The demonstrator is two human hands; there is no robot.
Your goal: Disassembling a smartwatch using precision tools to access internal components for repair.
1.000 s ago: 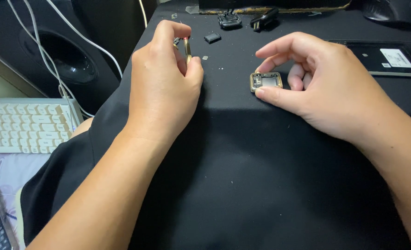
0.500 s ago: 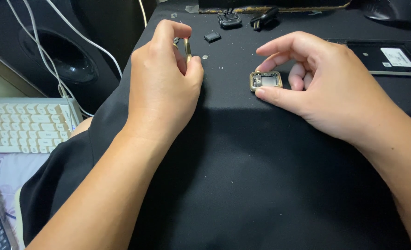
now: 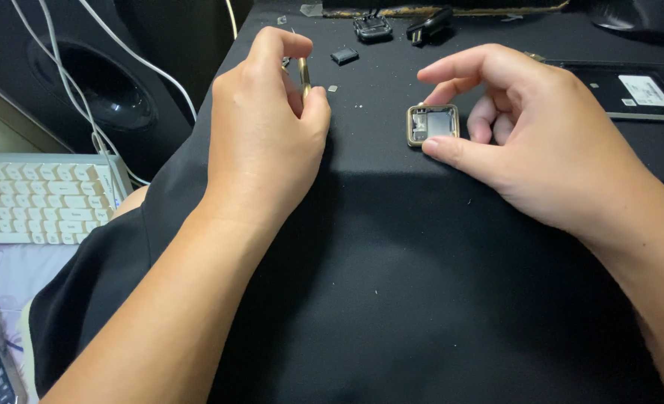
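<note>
Your right hand (image 3: 541, 142) pins the small square casing (image 3: 432, 123) flat against the black-draped tabletop (image 3: 392, 284), fingers parted, while your left hand (image 3: 268, 127) pinches a slim gold tool (image 3: 304, 75) upright.

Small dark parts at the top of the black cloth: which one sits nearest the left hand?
The small flat square piece, just right of the left hand. The clip-like part and the angled plug-like part lie farther up and right, near the cloth's top edge.

Left hand (image 3: 261, 123), back upward, fingers curled with thumb and forefinger pinched in a tight grip. Right hand (image 3: 541, 142) lies on its side, forefinger arched, thumb extended, remaining fingers curled. Both forearms bare.
</note>
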